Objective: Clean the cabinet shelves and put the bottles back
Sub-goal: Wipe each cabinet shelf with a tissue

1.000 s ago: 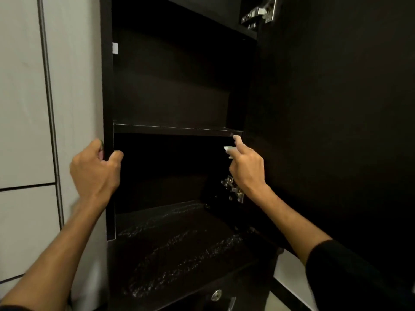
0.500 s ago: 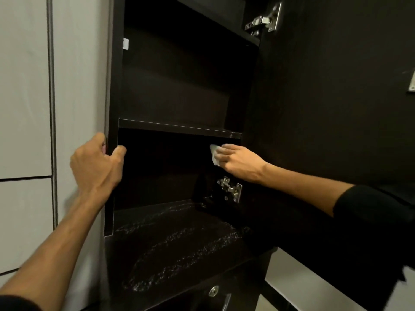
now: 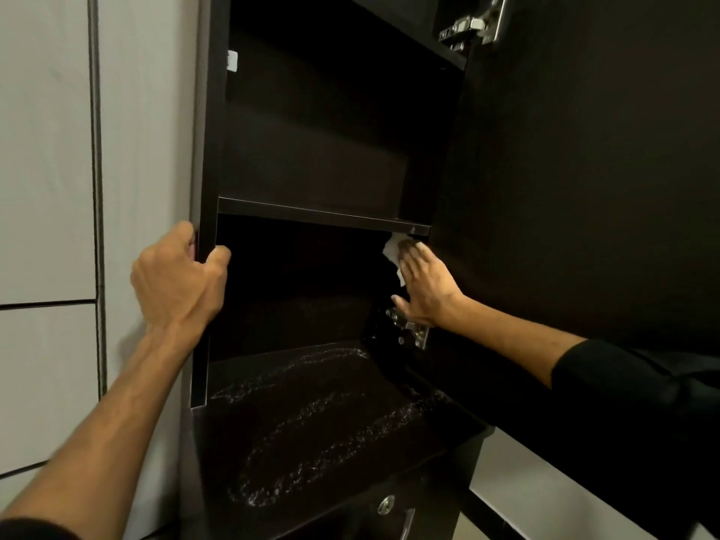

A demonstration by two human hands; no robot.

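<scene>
Two shelves show in the dark cabinet [image 3: 335,150], its door [image 3: 584,169] open at right. Wet streaks cover the lower shelf [image 3: 311,422], below the upper shelf [image 3: 323,216]. At the left wall, the left hand [image 3: 177,282] has its grip curled round the cabinet's front edge. Far right, the right hand [image 3: 426,290], grip flat with straight fingers, presses a white cloth [image 3: 393,251] against the inner right wall, just under the upper shelf and above a hinge [image 3: 413,329].

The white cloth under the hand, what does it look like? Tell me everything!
The white cloth is small, crumpled and thin, maybe a tissue or a wipe; which one is hard to tell. Only its upper left part shows. The right hand covers the rest, pressing it with straight fingers against the dark right inner wall of the cabinet, just under the right end of the middle shelf and above a metal hinge.
</scene>
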